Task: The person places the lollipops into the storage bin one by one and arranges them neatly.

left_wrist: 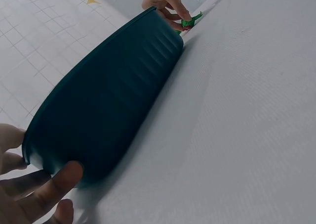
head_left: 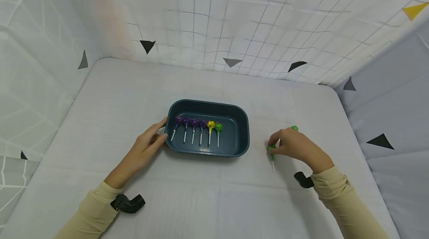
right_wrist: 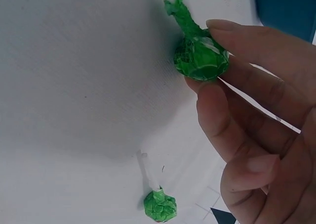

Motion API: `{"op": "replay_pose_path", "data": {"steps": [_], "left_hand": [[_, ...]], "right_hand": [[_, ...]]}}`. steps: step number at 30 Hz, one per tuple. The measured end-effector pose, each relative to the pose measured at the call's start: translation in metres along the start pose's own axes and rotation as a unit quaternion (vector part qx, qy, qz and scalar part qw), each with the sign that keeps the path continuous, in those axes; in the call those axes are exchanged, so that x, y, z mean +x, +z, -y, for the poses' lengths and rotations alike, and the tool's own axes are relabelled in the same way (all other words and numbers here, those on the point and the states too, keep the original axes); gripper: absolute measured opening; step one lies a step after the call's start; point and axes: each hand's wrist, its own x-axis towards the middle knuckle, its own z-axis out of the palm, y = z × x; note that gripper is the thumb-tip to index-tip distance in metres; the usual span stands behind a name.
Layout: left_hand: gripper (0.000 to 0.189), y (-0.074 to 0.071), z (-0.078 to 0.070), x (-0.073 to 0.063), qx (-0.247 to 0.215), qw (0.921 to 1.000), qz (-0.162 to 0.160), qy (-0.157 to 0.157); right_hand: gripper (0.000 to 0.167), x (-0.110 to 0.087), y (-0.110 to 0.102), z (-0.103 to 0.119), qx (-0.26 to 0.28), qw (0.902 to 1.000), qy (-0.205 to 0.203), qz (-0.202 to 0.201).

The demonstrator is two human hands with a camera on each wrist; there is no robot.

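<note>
A dark teal tray (head_left: 232,149) rests on the white-covered table. Lined up side by side inside it are several purple lollipops (head_left: 193,123), a yellow lollipop (head_left: 210,124) and a green lollipop (head_left: 218,127), sticks toward me. My left hand (head_left: 147,146) grips the tray's left end, its fingers and thumb spread round the outer wall (left_wrist: 98,105). To the right of the tray, my right hand (head_left: 293,146) pinches the wrapped head of another green lollipop (right_wrist: 202,58) at the tabletop. Beyond that hand lies one more green lollipop (right_wrist: 160,205), mostly hidden in the head view.
White fabric walls with grid lines and dark and yellow triangles (head_left: 147,46) enclose the table at the back and sides. Black bands (head_left: 128,204) sit on both wrists over beige sleeves. White table surface (head_left: 201,201) extends in front of the tray.
</note>
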Motion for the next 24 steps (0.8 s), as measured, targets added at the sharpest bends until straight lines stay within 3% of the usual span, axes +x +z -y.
{"op": "replay_pose_path", "data": {"steps": [24], "left_hand": [[0.057, 0.001, 0.003, 0.000, 0.006, 1.0000, -0.001, 0.002]], "right_hand": [[0.015, 0.002, -0.026, 0.013, -0.006, 0.9995, -0.024, -0.018]]}}
